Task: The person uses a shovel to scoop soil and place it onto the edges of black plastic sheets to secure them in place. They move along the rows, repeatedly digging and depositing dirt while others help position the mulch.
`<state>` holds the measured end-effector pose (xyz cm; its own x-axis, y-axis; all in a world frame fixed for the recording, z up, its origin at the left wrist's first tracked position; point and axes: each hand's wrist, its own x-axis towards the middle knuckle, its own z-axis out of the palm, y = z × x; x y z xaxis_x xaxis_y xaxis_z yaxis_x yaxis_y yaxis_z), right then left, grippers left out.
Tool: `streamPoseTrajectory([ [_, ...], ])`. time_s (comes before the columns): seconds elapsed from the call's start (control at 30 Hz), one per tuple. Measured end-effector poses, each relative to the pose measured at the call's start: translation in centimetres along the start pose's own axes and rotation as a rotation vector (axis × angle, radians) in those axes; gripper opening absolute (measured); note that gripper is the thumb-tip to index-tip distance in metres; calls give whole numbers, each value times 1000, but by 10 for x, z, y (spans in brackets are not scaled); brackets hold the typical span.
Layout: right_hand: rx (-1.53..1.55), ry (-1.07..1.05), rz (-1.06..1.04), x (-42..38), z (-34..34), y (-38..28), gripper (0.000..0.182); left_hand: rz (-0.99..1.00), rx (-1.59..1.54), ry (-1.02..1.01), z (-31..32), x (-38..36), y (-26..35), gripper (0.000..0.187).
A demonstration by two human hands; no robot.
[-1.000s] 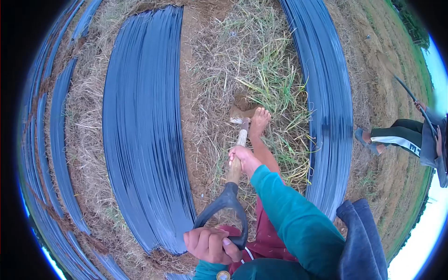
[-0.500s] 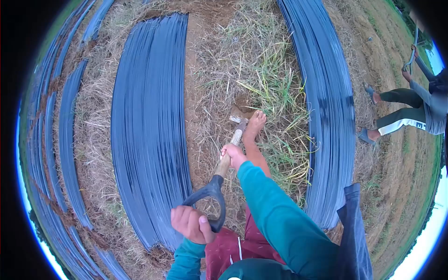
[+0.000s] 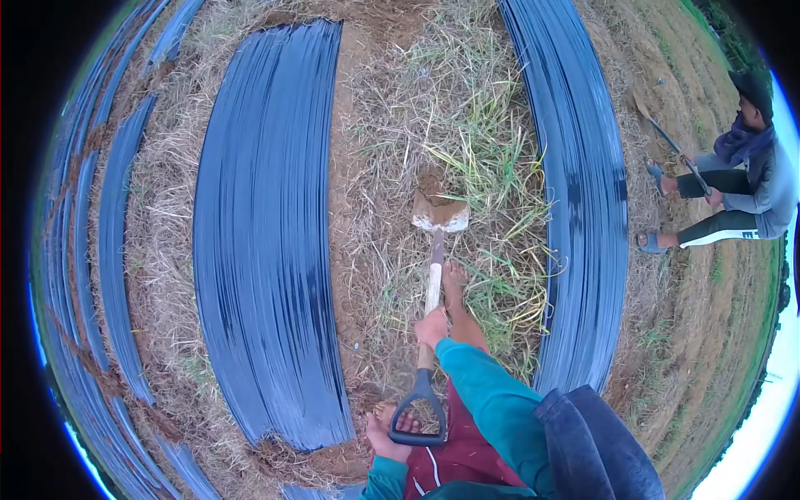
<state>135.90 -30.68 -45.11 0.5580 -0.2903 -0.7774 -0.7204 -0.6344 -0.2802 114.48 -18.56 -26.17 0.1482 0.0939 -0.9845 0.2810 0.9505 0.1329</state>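
Note:
A shovel (image 3: 434, 279) with a wooden shaft and a black D-shaped handle lies in line with my body, its blade away from me. My left hand (image 3: 390, 429) is closed on the D-handle in front of my maroon shorts. Farther along, my right hand (image 3: 432, 327) is wrapped around the wooden shaft. The metal blade (image 3: 440, 215), pale and soil-smeared near its socket, is beside a small patch of dug brown soil (image 3: 431, 180). My bare foot (image 3: 454, 283) stands just right of the shaft, behind the blade.
Wide black plastic sheeting (image 3: 267, 233) covers a bed on the left, and another sheeted strip (image 3: 583, 200) runs along the right. Dry and green grass (image 3: 492, 158) grows between them. At far right a co-worker (image 3: 754, 175) holds a long-handled tool (image 3: 667, 137).
The shovel has swung more upright in view, its blade now showing flatter beyond my foot. My foot has drawn back from the blade. The co-worker's tool has come down toward the ground.

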Motion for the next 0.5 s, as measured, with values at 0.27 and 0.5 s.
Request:
streamPoseTrajectory([
  [0.27,104,-195,45,47,49,65,64,-183,-397,211,-52,51,-70,65],
  [0.5,545,-281,182,157,42,37,27,-129,-410,184,-72,122,-102,55],
])
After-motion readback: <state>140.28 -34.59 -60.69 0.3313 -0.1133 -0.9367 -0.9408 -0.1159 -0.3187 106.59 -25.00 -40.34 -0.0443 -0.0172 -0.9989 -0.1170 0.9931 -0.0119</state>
